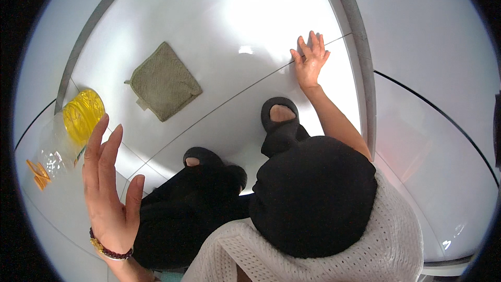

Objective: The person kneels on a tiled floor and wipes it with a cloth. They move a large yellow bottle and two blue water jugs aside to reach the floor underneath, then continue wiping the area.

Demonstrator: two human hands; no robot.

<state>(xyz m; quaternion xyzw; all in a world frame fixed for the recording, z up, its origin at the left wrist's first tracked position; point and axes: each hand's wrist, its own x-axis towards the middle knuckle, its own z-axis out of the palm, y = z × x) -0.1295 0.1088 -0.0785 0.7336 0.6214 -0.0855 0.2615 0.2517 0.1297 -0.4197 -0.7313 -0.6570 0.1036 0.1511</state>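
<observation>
My right hand [311, 62] rests with spread fingers on the glossy white tiled floor [235, 15], close to the right-hand grey border, and holds nothing. My left hand [109, 192] is raised at the lower left, empty, its fingers extended and thumb apart. A beaded bracelet [111, 251] circles the left wrist. Just beyond the left fingertips stands a clear plastic bottle [56, 152] with yellow liquid [84, 113] in its bottom and an orange part at its top. Between the hands, farther out, a folded olive-green cloth [166, 82] lies flat on the tiles.
Grey border strips [358, 47] run along the floor's right and left sides, with pale glossy surfaces beyond them. My feet in black open-toed slippers [280, 111] and my bent knees in black trousers [313, 199] are before me.
</observation>
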